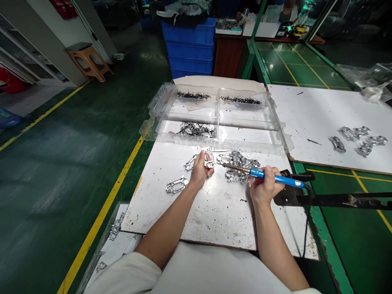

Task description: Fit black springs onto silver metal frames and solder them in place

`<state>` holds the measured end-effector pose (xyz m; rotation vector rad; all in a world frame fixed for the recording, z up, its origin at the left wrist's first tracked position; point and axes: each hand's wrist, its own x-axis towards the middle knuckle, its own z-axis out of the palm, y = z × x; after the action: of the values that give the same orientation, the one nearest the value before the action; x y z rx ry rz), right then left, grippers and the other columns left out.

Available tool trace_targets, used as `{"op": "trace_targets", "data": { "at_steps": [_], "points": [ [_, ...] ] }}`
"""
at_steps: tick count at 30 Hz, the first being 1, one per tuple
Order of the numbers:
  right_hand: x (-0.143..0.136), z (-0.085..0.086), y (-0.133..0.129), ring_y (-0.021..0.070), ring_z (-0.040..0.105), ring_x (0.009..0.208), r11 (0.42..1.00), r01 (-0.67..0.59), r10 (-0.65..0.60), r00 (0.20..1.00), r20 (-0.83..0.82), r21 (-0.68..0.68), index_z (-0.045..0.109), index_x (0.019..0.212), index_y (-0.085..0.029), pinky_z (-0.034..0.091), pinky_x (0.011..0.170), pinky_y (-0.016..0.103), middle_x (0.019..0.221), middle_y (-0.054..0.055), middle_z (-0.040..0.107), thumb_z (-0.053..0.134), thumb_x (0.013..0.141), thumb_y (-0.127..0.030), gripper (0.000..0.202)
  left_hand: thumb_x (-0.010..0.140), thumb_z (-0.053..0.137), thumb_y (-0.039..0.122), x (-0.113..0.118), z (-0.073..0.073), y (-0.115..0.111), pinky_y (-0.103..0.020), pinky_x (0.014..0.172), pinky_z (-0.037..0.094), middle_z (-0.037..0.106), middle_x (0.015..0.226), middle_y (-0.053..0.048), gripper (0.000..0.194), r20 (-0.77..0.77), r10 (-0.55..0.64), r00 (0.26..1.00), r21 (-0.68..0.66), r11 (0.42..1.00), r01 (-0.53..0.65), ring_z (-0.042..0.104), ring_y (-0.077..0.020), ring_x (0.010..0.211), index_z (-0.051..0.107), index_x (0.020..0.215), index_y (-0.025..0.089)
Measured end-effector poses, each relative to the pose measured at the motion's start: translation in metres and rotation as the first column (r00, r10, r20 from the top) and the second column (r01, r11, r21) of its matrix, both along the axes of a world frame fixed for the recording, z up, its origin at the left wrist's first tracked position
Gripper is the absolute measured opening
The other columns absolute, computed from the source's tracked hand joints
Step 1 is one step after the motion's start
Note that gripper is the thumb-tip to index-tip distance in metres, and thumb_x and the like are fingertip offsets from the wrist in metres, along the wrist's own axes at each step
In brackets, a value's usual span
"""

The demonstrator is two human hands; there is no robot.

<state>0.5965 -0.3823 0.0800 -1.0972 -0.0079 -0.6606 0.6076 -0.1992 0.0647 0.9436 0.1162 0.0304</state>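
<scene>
The small silver part (pixel 209 158) sits pinched at the fingertips of the left hand (pixel 199 170), presumably to leave its far side exposed. The right hand (pixel 265 187) grips a blue-handled soldering iron (pixel 277 178) like a pen, likely for fine aim, its tip near the part. More silver parts (pixel 237 160) lie ahead and left of the right hand; beyond both hands, a clear tray (pixel 260 147) holds black pieces (pixel 196 130), seemingly within reach.

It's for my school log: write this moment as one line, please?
left hand: holds silver part | right hand: holds blue-handled soldering iron | clear tray: black bits
</scene>
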Motion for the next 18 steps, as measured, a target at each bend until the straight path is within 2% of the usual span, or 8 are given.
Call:
{"op": "trace_targets", "data": {
  "at_steps": [5, 13, 18],
  "points": [
    [0.0, -0.0004, -0.0005, 0.0136, 0.048, 0.031, 1.0, -0.01, 0.01, 1.0, -0.007, -0.017, 0.045, 0.063, -0.022, 0.034, 0.028, 0.027, 0.051, -0.007, 0.055, 0.073, 0.083, -0.042, 0.039, 0.087, 0.054, 0.068, -0.0015, -0.0001, -0.0006, -0.019, 0.035, 0.026, 0.041, 0.059, 0.007, 0.05, -0.022, 0.016, 1.0, 0.067, 0.998, -0.015, 0.04, -0.0052, 0.034, 0.048, 0.077, 0.019],
    [0.0, -0.0015, 0.0007, 0.0126, 0.05, 0.033, 0.999, -0.005, 0.005, 1.0, -0.022, -0.041, 0.046, 0.064, -0.021, 0.036, 0.03, 0.026, 0.053, -0.007, 0.057, 0.074, 0.081, -0.044, 0.04, 0.087, 0.053, 0.069, -0.002, -0.0011, -0.0007, -0.018, 0.036, 0.026, 0.04, 0.058, 0.007, 0.05, -0.052, 0.026, 0.998, 0.095, 0.995, -0.021, 0.039, -0.0053, 0.034, 0.048, 0.078, 0.02],
    [-0.0003, -0.0011, 0.0015, 0.0136, 0.05, 0.032, 0.999, -0.009, 0.009, 1.0, 0.0, -0.05, 0.048, 0.064, -0.021, 0.035, 0.029, 0.026, 0.051, -0.006, 0.056, 0.072, 0.083, -0.039, 0.036, 0.088, 0.052, 0.069, -0.0024, -0.0016, 0.0001, -0.019, 0.036, 0.026, 0.04, 0.057, 0.007, 0.049, -0.036, 0.015, 0.999, 0.097, 0.995, -0.011, 0.039, -0.0055, 0.035, 0.048, 0.078, 0.021]
  ]
}}
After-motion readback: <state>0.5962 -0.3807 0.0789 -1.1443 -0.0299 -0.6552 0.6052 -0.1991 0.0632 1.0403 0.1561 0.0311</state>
